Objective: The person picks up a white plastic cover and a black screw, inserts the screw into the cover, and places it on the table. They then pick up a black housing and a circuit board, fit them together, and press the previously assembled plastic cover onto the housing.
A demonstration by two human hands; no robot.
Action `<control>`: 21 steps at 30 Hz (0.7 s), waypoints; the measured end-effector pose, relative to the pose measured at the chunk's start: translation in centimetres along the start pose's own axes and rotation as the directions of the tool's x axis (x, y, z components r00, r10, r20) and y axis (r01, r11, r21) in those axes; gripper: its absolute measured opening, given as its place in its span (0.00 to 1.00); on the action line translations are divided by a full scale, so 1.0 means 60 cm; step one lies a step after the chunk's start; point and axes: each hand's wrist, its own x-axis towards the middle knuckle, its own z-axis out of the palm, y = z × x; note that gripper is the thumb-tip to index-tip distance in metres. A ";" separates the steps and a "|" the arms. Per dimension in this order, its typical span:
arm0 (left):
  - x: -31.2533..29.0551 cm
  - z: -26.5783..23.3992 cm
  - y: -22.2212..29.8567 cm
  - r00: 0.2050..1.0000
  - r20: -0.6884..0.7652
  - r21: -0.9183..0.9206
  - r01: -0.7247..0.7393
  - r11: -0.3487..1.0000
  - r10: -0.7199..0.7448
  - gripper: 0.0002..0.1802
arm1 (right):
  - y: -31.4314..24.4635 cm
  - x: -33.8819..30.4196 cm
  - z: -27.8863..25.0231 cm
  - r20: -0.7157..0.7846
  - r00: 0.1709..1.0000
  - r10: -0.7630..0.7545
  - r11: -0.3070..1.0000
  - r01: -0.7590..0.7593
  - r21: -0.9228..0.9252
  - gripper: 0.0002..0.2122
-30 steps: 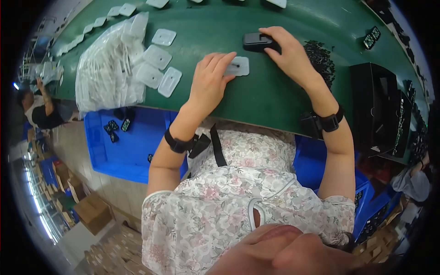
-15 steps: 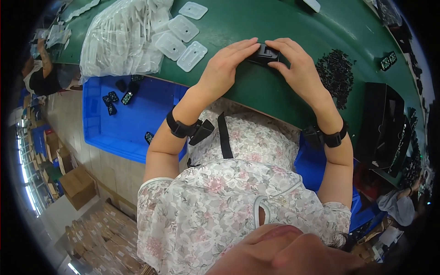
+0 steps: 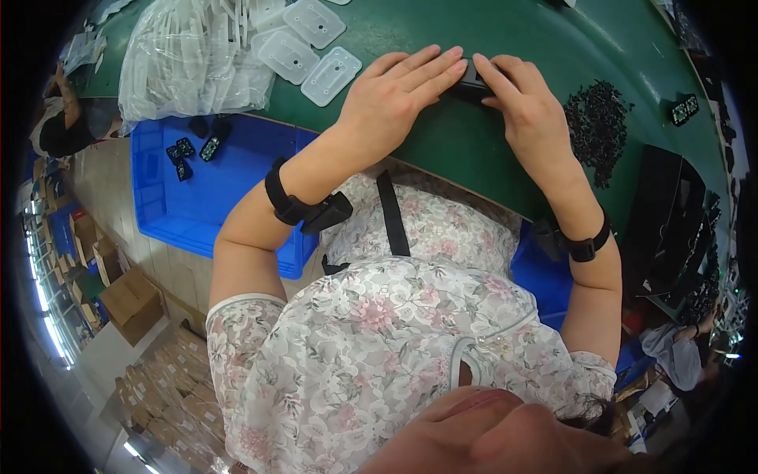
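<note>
A small black plastic housing (image 3: 472, 84) is held low over the green table, or on it, between my two hands. My left hand (image 3: 392, 98) reaches it with long, straight fingers at its left end and top. Around the right end curls my right hand (image 3: 527, 110), index finger along the top and thumb on the near side. Fingers cover much of the housing, so its details are hidden. Right of my right hand lies a heap of small black parts (image 3: 598, 130). Flat translucent plastic plates (image 3: 332, 77) lie beyond my left hand.
A clear bag of white plates (image 3: 193, 67) sits at the far left. Below the table edge, a blue bin (image 3: 229, 189) holds several black units. At right are an open black box (image 3: 663, 221) and a black unit with a circuit board (image 3: 684, 110). Another person (image 3: 67, 118) appears far left.
My left hand has slid further over the housing, covering more of it. The right fingers have shifted along its top. The whole view has moved slightly.
</note>
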 end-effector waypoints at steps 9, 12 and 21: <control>0.002 0.019 -0.007 0.999 -0.030 0.053 -0.008 0.999 0.010 0.28 | 0.022 -0.004 0.015 -0.063 0.998 0.018 0.998 -0.014 0.066 0.24; 0.004 0.024 -0.014 0.999 -0.031 0.078 -0.010 0.997 0.012 0.29 | 0.029 0.000 0.015 -0.047 0.998 0.031 0.997 -0.027 0.079 0.23; 0.039 -0.038 0.012 0.997 0.031 -0.162 0.076 0.984 -0.072 0.28 | 0.016 0.000 -0.006 -0.104 0.993 0.053 0.963 -0.024 0.268 0.22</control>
